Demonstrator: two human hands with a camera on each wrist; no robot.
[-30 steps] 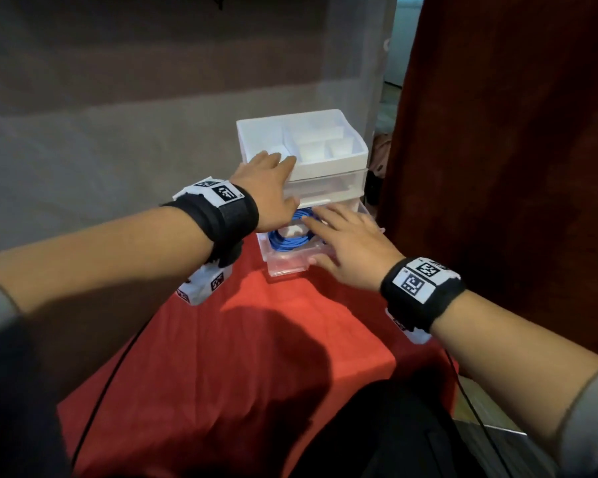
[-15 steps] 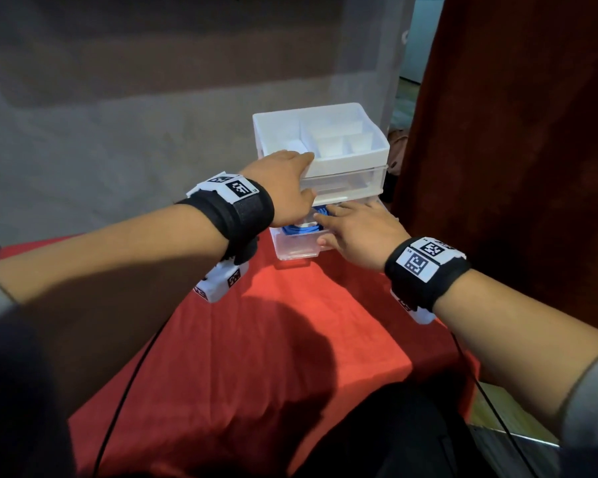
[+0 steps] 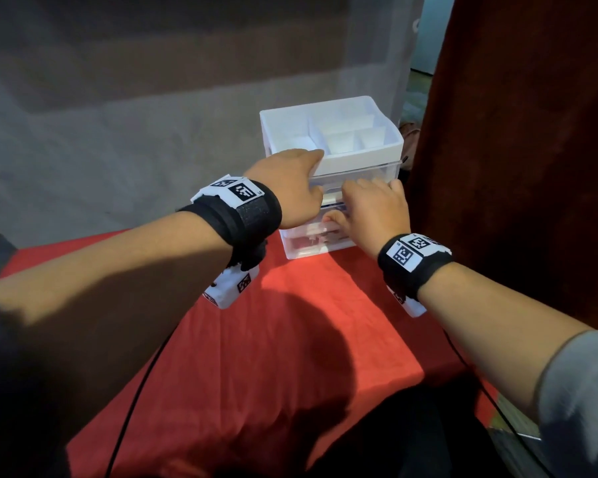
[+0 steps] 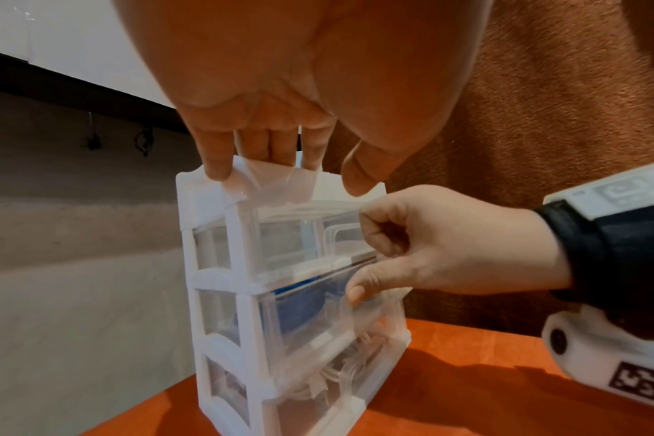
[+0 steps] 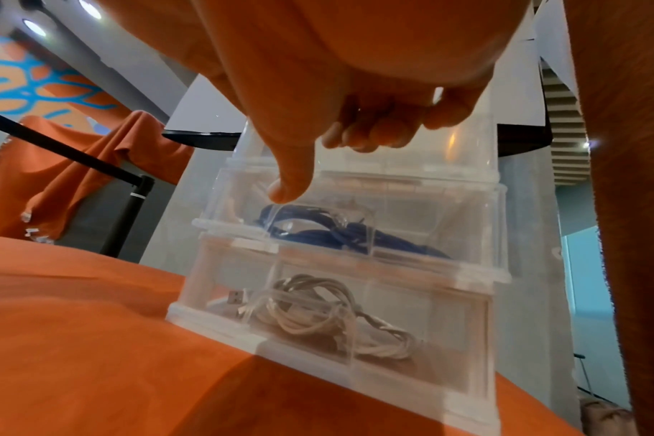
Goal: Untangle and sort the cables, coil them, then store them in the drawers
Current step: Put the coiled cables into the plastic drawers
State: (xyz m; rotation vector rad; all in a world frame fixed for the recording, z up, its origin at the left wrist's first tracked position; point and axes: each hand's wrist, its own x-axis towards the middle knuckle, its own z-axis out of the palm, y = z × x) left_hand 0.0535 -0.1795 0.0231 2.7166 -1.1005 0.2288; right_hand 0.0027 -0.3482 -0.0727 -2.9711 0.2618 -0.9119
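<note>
A clear, glossy plastic drawer unit [image 5: 355,265] with a milky white frame stands on matt red cloth [image 3: 290,339] covering the counter. Inside lie a smooth blue cable [image 5: 329,233] and a white one [image 5: 318,318]. Black fabric wristbands [image 3: 246,215] look soft.

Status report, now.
Left hand steadies drawer unit top. Right hand curled at middle drawer front; blue cable inside. Nothing in the way.

You are looking at a red tablecloth [image 3: 290,339] covering the table, a grey backdrop [image 3: 118,115] hanging behind, a dark-red curtain [image 3: 515,132] alongside.
</note>
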